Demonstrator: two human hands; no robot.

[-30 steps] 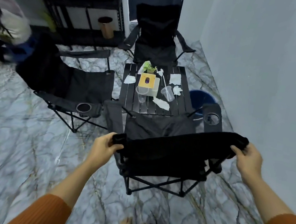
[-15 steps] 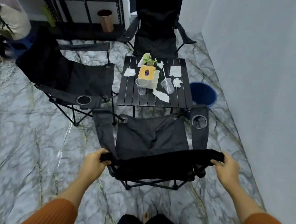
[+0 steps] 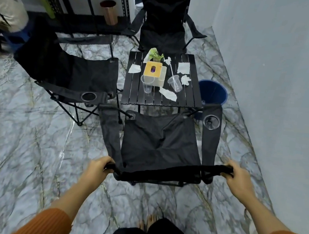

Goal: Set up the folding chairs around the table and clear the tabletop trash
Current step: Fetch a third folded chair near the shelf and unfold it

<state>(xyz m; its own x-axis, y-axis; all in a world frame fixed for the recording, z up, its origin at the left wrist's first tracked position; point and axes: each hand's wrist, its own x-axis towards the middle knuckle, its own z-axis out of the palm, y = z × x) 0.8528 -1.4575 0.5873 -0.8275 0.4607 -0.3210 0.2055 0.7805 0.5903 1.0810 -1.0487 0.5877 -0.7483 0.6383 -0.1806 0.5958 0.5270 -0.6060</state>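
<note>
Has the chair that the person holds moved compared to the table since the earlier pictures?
Yes. The held chair has drawn back from the table, toward the person: its seat earlier reached under the near edge, now it lies clear of it.

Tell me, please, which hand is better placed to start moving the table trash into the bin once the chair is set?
Probably the right hand: the blue bin stands right of the table, near most tissues. The left hand would cross over. Both now grip the chair.
</note>
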